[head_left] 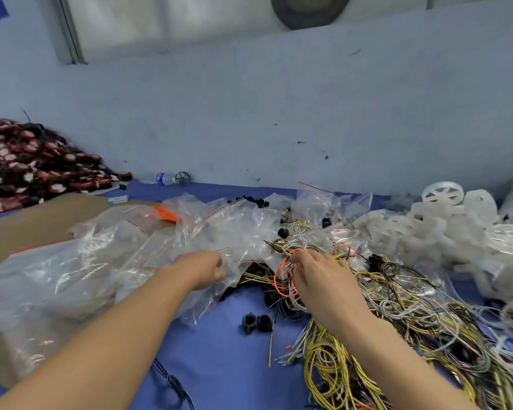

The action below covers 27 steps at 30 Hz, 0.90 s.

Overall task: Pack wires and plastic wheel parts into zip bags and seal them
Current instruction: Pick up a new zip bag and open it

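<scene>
Fingers of right hand (317, 276) pinch orange wire (280, 275); left hand (203, 269) grips zip bag (243, 241) beside it.

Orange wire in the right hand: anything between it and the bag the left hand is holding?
Nothing solid. The right hand pinches the orange wire, and the left hand grips the zip bag right beside it. But the wire pile lies tangled around the orange loop and may drag along.

Soft, cool, even light fills the room, with only faint shadows on the blue cloth (225, 365). Glare glints off the bags (107, 261). The wide lens bends the wall (279, 113) line, and edges look smeared and soft.
</scene>
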Each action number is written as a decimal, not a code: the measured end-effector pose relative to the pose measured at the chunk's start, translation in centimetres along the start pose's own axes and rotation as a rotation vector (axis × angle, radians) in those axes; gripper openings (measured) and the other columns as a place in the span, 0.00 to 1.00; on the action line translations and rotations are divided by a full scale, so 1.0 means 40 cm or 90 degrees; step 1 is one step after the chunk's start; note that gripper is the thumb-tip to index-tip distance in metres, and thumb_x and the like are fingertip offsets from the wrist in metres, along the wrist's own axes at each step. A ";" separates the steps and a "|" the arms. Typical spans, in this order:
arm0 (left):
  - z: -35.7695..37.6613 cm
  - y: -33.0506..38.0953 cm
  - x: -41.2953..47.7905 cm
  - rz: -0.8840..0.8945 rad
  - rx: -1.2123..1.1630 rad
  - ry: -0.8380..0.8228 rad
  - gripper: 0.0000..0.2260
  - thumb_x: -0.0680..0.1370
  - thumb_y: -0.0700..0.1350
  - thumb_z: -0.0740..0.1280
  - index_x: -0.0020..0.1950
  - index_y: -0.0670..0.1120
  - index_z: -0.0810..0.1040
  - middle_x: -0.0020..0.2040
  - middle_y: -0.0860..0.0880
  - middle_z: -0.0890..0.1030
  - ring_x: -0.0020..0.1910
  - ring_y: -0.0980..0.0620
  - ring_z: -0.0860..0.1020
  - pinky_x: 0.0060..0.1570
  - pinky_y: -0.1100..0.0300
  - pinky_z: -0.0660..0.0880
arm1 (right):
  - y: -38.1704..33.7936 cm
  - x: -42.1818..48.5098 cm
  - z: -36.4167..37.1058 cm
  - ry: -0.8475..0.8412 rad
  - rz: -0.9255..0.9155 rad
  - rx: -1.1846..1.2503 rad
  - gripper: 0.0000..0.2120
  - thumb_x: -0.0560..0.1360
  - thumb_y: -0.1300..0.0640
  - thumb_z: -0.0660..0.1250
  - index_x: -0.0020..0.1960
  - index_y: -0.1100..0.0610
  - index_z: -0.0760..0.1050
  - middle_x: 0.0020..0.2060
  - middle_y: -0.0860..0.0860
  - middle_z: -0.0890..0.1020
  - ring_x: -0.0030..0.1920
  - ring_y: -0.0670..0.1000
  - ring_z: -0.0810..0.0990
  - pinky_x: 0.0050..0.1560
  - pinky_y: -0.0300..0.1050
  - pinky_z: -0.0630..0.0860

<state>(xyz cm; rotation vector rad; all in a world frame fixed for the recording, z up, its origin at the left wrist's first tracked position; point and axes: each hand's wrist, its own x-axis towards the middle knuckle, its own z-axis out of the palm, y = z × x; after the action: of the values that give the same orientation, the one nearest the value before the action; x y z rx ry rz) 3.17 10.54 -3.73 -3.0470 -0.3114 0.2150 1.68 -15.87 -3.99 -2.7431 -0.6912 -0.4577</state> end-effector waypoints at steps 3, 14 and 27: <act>0.005 0.012 0.007 0.027 0.004 0.023 0.14 0.80 0.55 0.59 0.63 0.54 0.74 0.62 0.49 0.76 0.57 0.47 0.76 0.50 0.53 0.73 | 0.002 -0.006 -0.010 -0.007 -0.005 0.008 0.15 0.83 0.50 0.49 0.67 0.47 0.68 0.63 0.45 0.77 0.63 0.51 0.74 0.61 0.49 0.67; 0.049 0.032 0.066 -0.033 0.095 0.198 0.19 0.77 0.40 0.59 0.68 0.49 0.71 0.78 0.37 0.42 0.77 0.37 0.46 0.73 0.42 0.52 | 0.059 -0.017 -0.007 0.034 -0.003 0.008 0.14 0.83 0.51 0.52 0.66 0.45 0.70 0.62 0.43 0.77 0.62 0.49 0.75 0.62 0.47 0.65; -0.142 0.121 -0.001 -0.052 -0.388 0.486 0.15 0.83 0.40 0.56 0.67 0.45 0.74 0.63 0.44 0.75 0.57 0.44 0.76 0.56 0.52 0.72 | 0.094 -0.041 -0.055 0.120 0.035 0.113 0.13 0.82 0.52 0.57 0.65 0.47 0.72 0.59 0.44 0.79 0.58 0.49 0.77 0.61 0.49 0.71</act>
<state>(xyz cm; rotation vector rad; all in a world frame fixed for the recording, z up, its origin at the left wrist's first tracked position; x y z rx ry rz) 4.91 5.48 1.47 -3.3310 -0.4984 -1.2220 1.67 -20.47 -3.28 -2.5075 -0.5775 -0.6021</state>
